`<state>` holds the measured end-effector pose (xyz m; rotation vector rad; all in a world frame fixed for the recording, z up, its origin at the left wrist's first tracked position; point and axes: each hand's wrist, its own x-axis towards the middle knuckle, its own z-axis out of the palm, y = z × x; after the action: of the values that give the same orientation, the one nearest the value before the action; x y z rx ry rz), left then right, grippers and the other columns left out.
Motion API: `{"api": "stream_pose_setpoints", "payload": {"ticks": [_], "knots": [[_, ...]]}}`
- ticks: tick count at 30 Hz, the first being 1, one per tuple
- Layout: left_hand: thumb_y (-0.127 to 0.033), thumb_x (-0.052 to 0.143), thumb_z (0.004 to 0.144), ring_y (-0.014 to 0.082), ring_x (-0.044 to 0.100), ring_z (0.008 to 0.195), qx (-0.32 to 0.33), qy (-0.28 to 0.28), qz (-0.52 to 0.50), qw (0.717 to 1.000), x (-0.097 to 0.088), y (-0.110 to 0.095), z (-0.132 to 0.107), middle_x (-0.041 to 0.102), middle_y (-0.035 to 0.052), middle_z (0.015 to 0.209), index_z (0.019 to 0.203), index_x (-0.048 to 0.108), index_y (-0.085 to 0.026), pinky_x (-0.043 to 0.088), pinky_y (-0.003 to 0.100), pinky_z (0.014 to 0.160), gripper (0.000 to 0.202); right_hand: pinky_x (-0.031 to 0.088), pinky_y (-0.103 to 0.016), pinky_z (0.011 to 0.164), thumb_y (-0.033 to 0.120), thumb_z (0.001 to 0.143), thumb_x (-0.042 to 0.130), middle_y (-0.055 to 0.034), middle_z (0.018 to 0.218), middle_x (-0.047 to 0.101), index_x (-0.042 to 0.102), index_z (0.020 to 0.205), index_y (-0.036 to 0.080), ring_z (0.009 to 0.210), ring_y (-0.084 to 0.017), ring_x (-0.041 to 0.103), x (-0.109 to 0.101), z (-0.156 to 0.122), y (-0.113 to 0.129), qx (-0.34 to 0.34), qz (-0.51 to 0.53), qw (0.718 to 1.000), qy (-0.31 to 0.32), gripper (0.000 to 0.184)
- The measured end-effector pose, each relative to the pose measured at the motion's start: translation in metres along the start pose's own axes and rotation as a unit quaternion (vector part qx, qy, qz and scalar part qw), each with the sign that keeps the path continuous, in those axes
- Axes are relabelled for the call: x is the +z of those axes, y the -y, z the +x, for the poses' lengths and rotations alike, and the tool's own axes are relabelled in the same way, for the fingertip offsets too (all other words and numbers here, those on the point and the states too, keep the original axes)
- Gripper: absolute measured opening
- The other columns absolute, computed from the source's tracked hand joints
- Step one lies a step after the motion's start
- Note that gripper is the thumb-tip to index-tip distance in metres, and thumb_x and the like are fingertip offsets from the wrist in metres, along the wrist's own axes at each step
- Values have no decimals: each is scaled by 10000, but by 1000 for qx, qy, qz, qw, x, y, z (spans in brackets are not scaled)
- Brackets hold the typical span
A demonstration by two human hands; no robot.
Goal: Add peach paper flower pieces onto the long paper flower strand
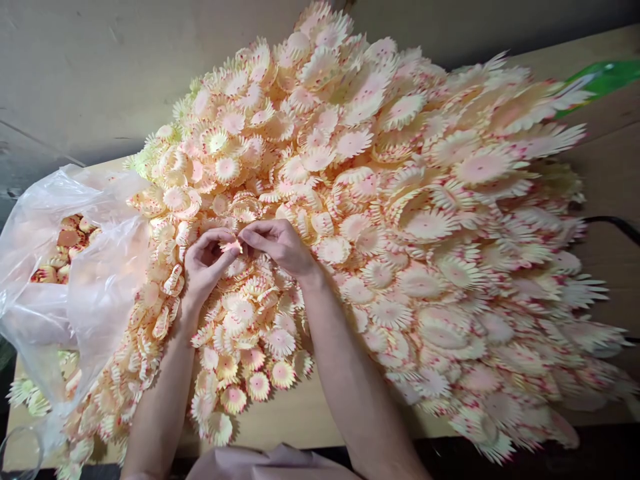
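Between my two hands is a small petal piece (231,247), pale with pink-red tips like the artificial flower pieces around it. My left hand (207,257) pinches it between thumb and fingers. My right hand (277,243) has its thumb and fingertips pressed together at the piece's right edge; whether they grip it or only touch it I cannot tell. Both hands are over a big heap of cream petal discs (375,253) with fringed, red-tipped edges and pink middles. Several separate discs (259,385) lie face up between my forearms.
On the left, a clear plastic bag (107,267) holds more curled flower pieces (70,243). A green packet (605,79) lies at the far right back. The wooden tabletop (295,420) shows at the front. A grey wall (125,73) stands behind, and a black cable (617,223) runs at right.
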<state>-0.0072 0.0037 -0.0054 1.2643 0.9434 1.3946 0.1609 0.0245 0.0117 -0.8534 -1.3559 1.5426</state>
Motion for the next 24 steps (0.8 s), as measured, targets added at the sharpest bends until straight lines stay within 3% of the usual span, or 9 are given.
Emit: {"api": "stream_pose_setpoints", "payload": {"ticks": [4,9,14,24], "knots": [[-267,814,703,138,623,890,-12,-2,7,1000,1,2,0,658,46,942,908,676,-174,493,246,826,263,481,-237,568,470,779,715,-3,646,653,729,756,169,583,-110,572,2,2,-1,3,-5,999,-41,303],[-277,824,691,133,628,894,2,-15,17,1000,1,6,1,648,36,968,981,646,-204,514,250,822,349,535,-269,682,418,739,759,-32,777,723,742,812,181,722,-151,651,1,2,-6,9,13,1000,-26,249],[-283,820,701,132,633,953,27,-14,32,999,2,5,3,644,28,1001,1032,620,-230,511,259,871,390,531,-260,694,344,688,804,-28,796,717,721,809,169,723,-136,642,0,3,-7,11,30,999,-28,228],[-301,794,727,120,636,847,-4,-35,37,999,3,9,2,652,24,892,898,656,-184,530,248,806,249,546,-285,724,323,676,809,-29,828,716,706,832,173,759,-146,663,0,4,-12,13,68,997,-40,239]]}}
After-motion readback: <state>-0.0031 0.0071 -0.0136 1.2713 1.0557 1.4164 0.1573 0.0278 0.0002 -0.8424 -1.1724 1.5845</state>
